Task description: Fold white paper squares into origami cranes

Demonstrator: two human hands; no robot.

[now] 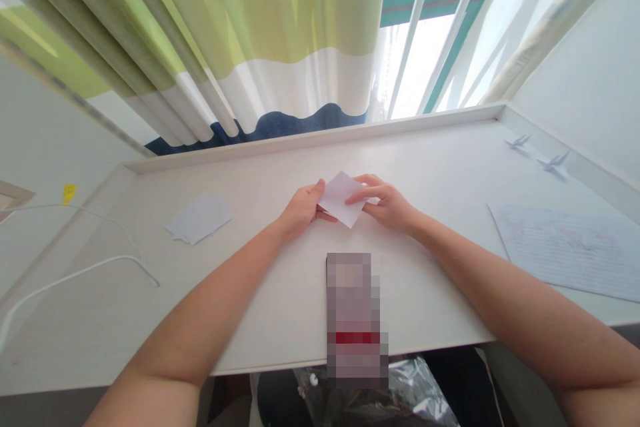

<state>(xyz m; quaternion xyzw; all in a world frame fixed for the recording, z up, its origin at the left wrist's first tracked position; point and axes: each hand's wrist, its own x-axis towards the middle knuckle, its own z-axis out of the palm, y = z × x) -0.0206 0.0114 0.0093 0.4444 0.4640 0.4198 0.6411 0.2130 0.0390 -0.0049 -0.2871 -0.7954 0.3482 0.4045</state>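
A small white sheet of paper (341, 198) is held between both hands over the middle of the white desk (260, 293), one corner pointing toward me. My left hand (301, 209) pinches its left edge with thumb on top. My right hand (386, 203) holds the right side, the forefinger lying across the sheet's face. The paper looks folded, slightly lifted off the desk.
A small stack of white paper squares (199, 219) lies at left. A written sheet (570, 247) lies at right, two folded paper cranes (518, 142) behind it. A pixelated phone-shaped object (354, 317) sits at the front edge. White cable (75, 273) at far left; curtain behind.
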